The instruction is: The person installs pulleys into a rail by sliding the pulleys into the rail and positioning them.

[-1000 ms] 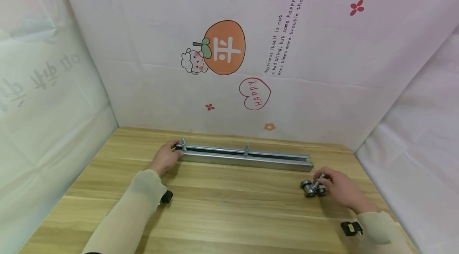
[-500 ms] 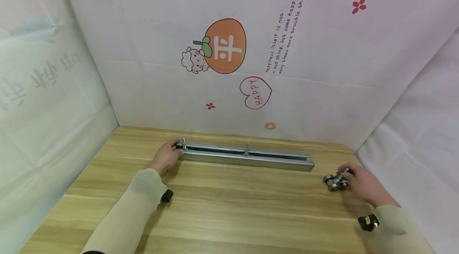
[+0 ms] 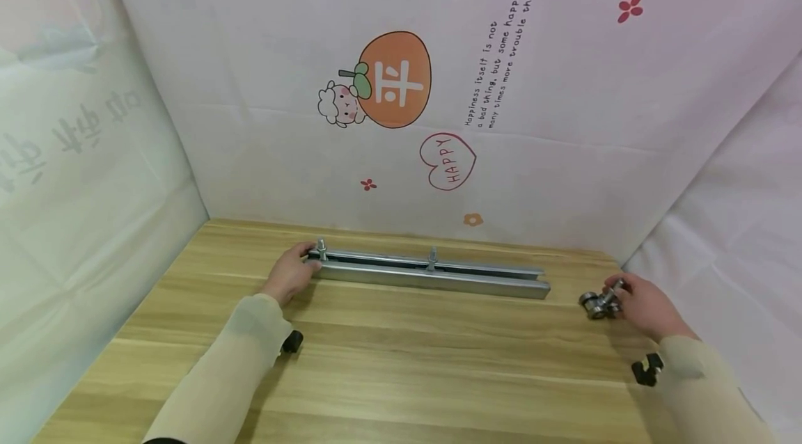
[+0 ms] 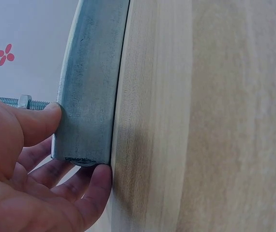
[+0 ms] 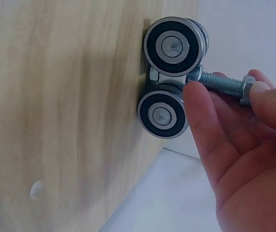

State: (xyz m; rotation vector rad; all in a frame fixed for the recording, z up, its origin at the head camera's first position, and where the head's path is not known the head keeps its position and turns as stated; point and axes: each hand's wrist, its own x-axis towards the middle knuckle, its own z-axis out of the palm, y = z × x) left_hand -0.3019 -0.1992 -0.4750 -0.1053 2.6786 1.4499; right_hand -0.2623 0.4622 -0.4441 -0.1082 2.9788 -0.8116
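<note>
A metal channel track (image 3: 432, 280) lies along the back of the wooden table, its slot facing up. Threaded bolts stick up from that slot, one (image 3: 322, 249) at the left end and another (image 3: 433, 258) near the middle. My left hand (image 3: 290, 275) grips the track's left end; in the left wrist view its thumb presses the edge beside a bolt with a nut (image 4: 25, 102). Right of the track, my right hand (image 3: 648, 306) holds a roller trolley (image 3: 598, 305) by its bolt. The right wrist view shows its bearing wheels (image 5: 172, 46) close to the tabletop, thumb at the nut (image 5: 247, 90).
A white printed cloth (image 3: 301, 172) rises directly behind the table (image 3: 401, 374). Plain pale cloth (image 3: 745, 221) closes off the right side, close to my right hand. Another cloth wall (image 3: 94, 172) stands at the left.
My right hand has carried the roller trolley rightward and toward the back of the table, away from the track's right end. My left hand keeps its grip on the track.
</note>
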